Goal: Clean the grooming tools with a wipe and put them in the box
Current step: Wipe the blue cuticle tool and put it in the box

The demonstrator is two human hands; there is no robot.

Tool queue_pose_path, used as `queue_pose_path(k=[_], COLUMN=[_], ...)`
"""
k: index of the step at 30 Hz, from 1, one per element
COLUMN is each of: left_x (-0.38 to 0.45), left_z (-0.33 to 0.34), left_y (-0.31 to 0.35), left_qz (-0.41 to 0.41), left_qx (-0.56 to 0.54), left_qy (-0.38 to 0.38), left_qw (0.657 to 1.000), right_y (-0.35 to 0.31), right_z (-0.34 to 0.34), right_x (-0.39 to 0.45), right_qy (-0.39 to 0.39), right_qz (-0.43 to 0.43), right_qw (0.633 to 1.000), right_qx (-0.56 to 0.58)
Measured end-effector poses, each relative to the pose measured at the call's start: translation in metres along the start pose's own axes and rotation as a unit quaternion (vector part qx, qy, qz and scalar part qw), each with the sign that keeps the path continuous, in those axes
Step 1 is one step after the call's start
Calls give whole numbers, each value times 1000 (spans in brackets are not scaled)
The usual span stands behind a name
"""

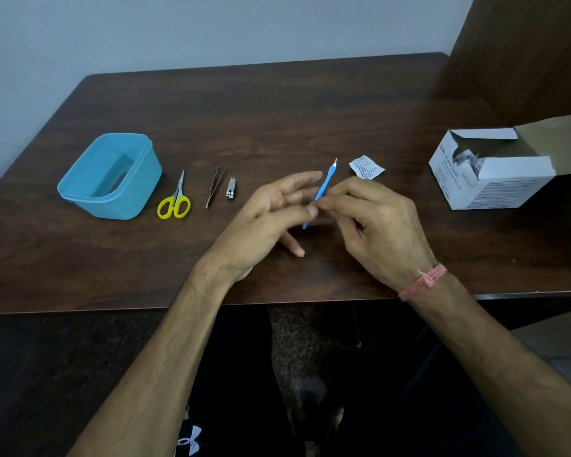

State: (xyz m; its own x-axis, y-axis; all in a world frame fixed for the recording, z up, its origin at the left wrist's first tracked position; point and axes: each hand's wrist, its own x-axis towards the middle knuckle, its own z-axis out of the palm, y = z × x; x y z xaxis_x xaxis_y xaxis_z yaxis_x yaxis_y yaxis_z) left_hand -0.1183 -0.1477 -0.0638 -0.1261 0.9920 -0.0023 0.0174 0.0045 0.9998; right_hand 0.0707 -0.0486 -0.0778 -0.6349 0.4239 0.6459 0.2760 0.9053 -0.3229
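Slim blue plastic cuticle pusher [323,184], frame centre: pinched by right hand [376,225], left hand [271,219] loosely spread alongside; wipe full length, avoiding pointed tip.

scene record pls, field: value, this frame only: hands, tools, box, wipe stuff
left hand: open, fingers straight beside the blue tool
right hand: pinches blue-handled tool, metal tip pointing away
on table, left to right: teal box, yellow scissors, tweezers, nail clipper
teal box: open, no tools inside
wipe packet: lies past the tool tip
swab carton: open, far right
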Motion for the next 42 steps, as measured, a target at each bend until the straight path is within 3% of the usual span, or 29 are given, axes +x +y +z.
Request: queue_pose_path(k=[4, 12, 19, 30, 42], left_x=[2, 10, 12, 15, 14], left_z=[7, 10, 7, 5, 9], left_y=[13, 22, 19, 14, 11], left_qz=[-49, -121, -110, -99, -86], left_qx=[10, 47, 54, 49, 67], left_qy=[41, 45, 81, 88, 101], left_qw=[998, 991, 989, 990, 989], right_y=[0, -1, -2, 2, 0], right_z=[1, 3, 3, 6, 6], right_x=[0, -1, -3, -2, -5], right_qy=[-27, -47, -71, -32, -62], right_qz=[-15, -45, -77, -36, -34], right_qw=[999, 997, 994, 999, 997], right_qx=[-16, -38, -4, 5, 32])
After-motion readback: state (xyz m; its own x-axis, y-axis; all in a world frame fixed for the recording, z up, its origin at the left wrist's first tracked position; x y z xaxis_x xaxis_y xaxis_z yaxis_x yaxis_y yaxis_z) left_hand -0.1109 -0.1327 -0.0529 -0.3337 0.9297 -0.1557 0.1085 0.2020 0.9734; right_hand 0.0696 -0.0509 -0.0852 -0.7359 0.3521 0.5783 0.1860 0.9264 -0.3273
